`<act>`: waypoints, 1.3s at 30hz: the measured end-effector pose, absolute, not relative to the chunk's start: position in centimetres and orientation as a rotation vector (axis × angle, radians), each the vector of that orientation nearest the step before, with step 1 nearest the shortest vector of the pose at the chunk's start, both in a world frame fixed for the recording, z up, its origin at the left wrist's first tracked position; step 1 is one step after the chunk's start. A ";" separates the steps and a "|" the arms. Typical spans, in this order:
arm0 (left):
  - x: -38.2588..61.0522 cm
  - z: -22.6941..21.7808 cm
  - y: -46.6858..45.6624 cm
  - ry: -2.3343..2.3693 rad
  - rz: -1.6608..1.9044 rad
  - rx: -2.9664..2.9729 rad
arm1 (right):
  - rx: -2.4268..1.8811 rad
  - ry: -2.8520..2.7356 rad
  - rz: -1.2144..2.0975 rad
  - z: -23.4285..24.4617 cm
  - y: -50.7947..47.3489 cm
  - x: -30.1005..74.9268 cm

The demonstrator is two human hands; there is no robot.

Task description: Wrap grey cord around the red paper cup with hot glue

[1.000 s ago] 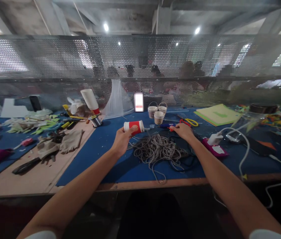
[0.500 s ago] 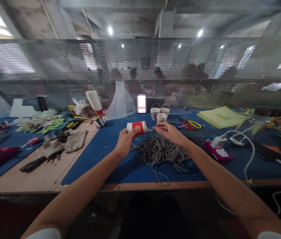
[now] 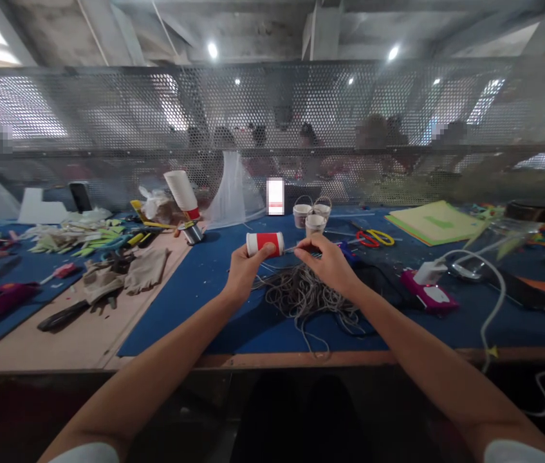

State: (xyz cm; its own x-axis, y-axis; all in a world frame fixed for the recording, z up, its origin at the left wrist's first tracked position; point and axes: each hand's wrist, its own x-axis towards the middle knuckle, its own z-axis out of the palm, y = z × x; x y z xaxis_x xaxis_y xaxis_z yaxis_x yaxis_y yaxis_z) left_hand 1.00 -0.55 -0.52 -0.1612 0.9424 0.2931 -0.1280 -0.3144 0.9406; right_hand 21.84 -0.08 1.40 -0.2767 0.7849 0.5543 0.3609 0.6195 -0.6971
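Observation:
My left hand (image 3: 246, 270) grips a small red and white paper cup (image 3: 265, 244), held on its side above the blue mat. My right hand (image 3: 327, 260) is just to the right of the cup's mouth, its fingers pinched on the end of a grey cord at the cup's rim. Below both hands lies a tangled pile of grey cord (image 3: 311, 296) on the mat. Three small cord-wrapped cups with wire handles (image 3: 311, 215) stand behind the hands.
Scissors with red and yellow handles (image 3: 373, 238) lie right of the small cups. A pink glue gun (image 3: 426, 294) with white cable sits at right. Gloves (image 3: 127, 273), pliers and green scraps cover the left. A stack of paper cups (image 3: 181, 193) leans near a perforated metal screen (image 3: 272, 128).
My right hand has come left from near the scissors to the cup's mouth and pinched the cord there. The left hand has kept the cup nearly still.

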 end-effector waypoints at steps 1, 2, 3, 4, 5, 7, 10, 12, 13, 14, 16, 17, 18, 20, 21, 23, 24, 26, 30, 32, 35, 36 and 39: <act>1.0 -0.5 -0.6 1.032 1.605 1.253 | -0.902 -1.883 0.544 1.6 -0.4 21.7; 1.1 -0.4 -0.7 1.037 1.599 1.265 | -0.895 -1.890 0.555 1.8 -0.7 21.7; 1.1 -0.4 -0.7 1.040 1.592 1.276 | -0.892 -1.897 0.569 1.9 -0.9 21.6; 1.2 -0.3 -0.8 1.043 1.583 1.285 | -0.890 -1.905 0.570 2.0 -1.1 21.5; 1.2 -0.3 -0.9 1.045 1.575 1.293 | -0.887 -1.915 0.553 2.0 -1.1 21.5; 1.4 -0.2 -1.0 1.050 1.569 1.304 | -0.881 -1.934 0.492 2.0 -1.2 21.5; 1.7 -0.1 -1.3 1.072 1.564 1.321 | -0.870 -1.936 0.441 1.9 -1.1 21.6; 1.8 -0.1 -1.4 1.089 1.552 1.335 | -0.859 -1.919 0.468 1.9 -1.1 21.5; 1.8 -0.1 -1.4 1.096 1.546 1.343 | -0.849 -1.907 0.498 1.9 -1.1 21.5; 1.8 -0.1 -1.4 1.100 1.541 1.355 | -0.837 -1.894 0.537 1.9 -1.2 21.5; 1.7 -0.3 -1.4 1.100 1.533 1.386 | -0.826 -1.873 0.627 2.0 -1.2 21.5; 1.6 -0.3 -1.4 1.101 1.532 1.402 | -0.829 -1.868 0.668 2.0 -1.3 21.5; 1.6 -0.4 -1.4 1.104 1.532 1.416 | -0.839 -1.864 0.702 2.0 -1.3 21.5; 1.6 -0.5 -1.4 1.112 1.535 1.433 | -0.863 -1.861 0.736 1.9 -1.2 21.6; 1.6 -0.4 -1.4 1.115 1.536 1.436 | -0.872 -1.859 0.722 1.8 -1.2 21.6; 1.7 -0.3 -1.6 1.120 1.532 1.435 | -0.874 -1.856 0.636 1.7 -1.1 21.7; 1.7 -0.1 -1.7 1.125 1.524 1.432 | -0.870 -1.859 0.580 1.7 -1.0 21.7; 1.8 0.1 -1.9 1.143 1.508 1.432 | -0.857 -1.868 0.492 1.7 -1.0 21.7; 2.0 0.6 -2.2 1.165 1.491 1.445 | -0.844 -1.856 0.435 1.8 -0.9 21.8; 2.0 0.7 -2.3 1.168 1.477 1.449 | -0.841 -1.846 0.418 1.8 -0.9 21.8; 2.1 0.8 -2.5 1.167 1.459 1.453 | -0.833 -1.841 0.407 1.8 -0.8 21.9; 2.1 0.8 -2.5 1.168 1.451 1.457 | -0.830 -1.839 0.403 1.8 -0.7 21.9; 2.1 0.7 -2.5 1.172 1.435 1.477 | -0.827 -1.829 0.391 1.7 -0.5 22.0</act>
State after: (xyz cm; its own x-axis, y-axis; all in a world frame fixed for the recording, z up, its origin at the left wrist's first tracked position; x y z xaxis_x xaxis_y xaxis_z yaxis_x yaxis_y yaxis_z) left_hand 2.08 -2.54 0.73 -0.0490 0.9518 0.3027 0.1065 -0.2964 0.9491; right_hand 21.97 -0.55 1.68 -0.2185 0.6972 0.6828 0.3566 0.7084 -0.6091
